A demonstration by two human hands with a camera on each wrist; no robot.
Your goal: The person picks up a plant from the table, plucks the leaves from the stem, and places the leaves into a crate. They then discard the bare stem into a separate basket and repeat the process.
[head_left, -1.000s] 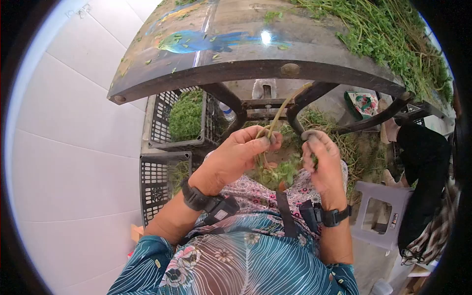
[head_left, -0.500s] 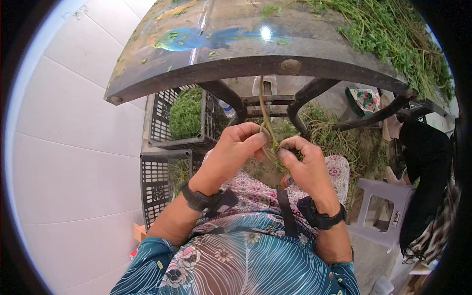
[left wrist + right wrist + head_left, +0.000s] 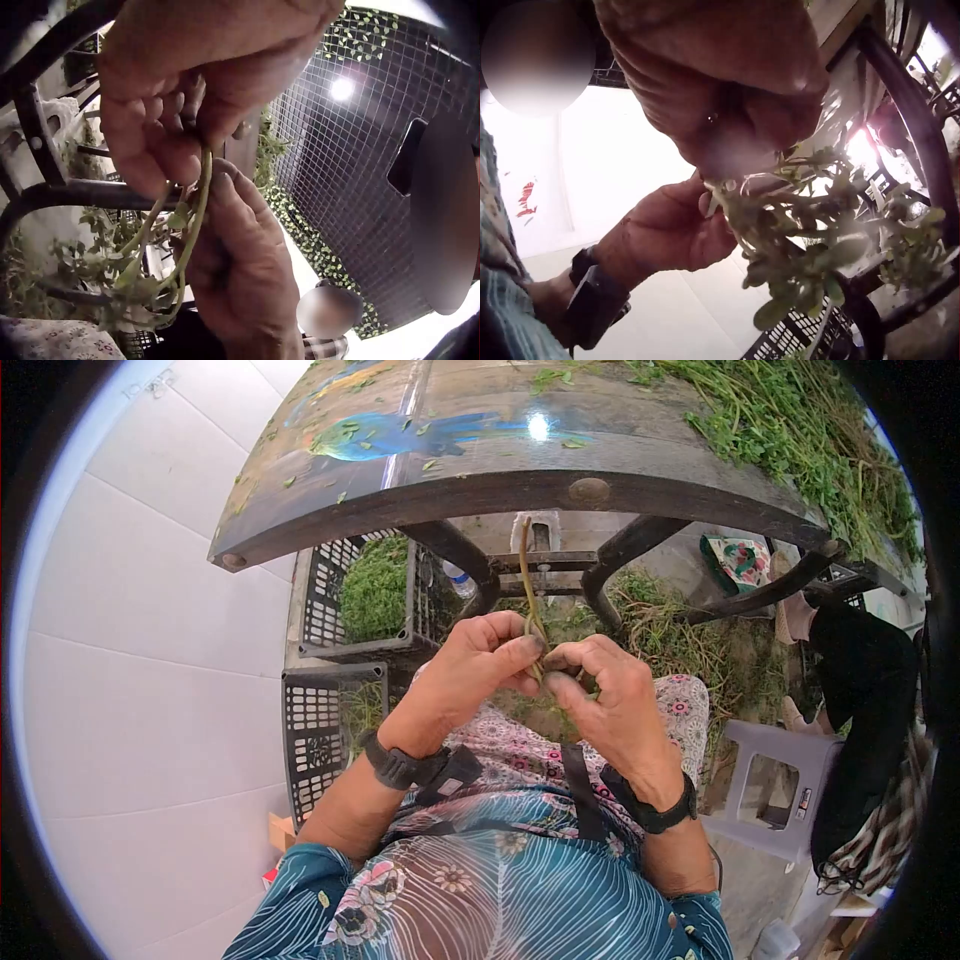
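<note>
Between thumb and fingers, my left hand (image 3: 470, 670) pinches a long green plant stem (image 3: 527, 575) whose bare end points up toward the table. My right hand (image 3: 615, 690) is close beside it, thumb and fingertips gripping the same plant lower down. In the left wrist view the stem (image 3: 196, 225) curves between both hands, with side shoots and leaves hanging below. The right wrist view shows the plant's rounded green leaves (image 3: 802, 240) spreading out under the right hand (image 3: 727, 97). My fingers hide the exact spot where the stem is held.
A wooden table (image 3: 470, 500) stands in front, a heap of greens (image 3: 800, 450) on its right side. Black crates (image 3: 335, 710) are at the left, one filled with leaves (image 3: 376, 590). Stalks (image 3: 670, 630) litter the floor. A grey stool (image 3: 770, 780) and another person's leg (image 3: 860, 710) are at right.
My right hand has come in from the right to the left hand and now grips the plant. The stem has swung from a rightward lean to nearly upright.
</note>
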